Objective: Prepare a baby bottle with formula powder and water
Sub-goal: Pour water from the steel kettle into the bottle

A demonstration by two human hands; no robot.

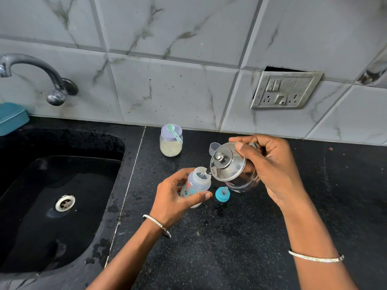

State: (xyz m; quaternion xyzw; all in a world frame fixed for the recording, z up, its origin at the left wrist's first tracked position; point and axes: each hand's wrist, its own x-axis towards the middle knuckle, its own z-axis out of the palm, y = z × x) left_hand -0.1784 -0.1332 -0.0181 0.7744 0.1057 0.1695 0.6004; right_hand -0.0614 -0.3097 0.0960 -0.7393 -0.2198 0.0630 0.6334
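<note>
My left hand (174,195) grips a clear baby bottle (198,183) with coloured prints, its neck uncapped, tilted on the black counter. My right hand (270,166) holds a small steel kettle (230,166) tipped to the left, thumb near its lid. The spout sits over the bottle's mouth and water runs in. The blue teat ring (222,194) lies on the counter just right of the bottle. Behind stands the formula jar (171,143), a mint scoop (174,133) resting on its lilac lid. The bottle's clear cap (214,147) is partly hidden behind the kettle.
A black sink (62,197) with a steel drain takes up the left, a tap (35,74) above it. A teal box (12,118) sits at the far left edge. A wall socket plate (284,90) is mounted on the tiles at the right.
</note>
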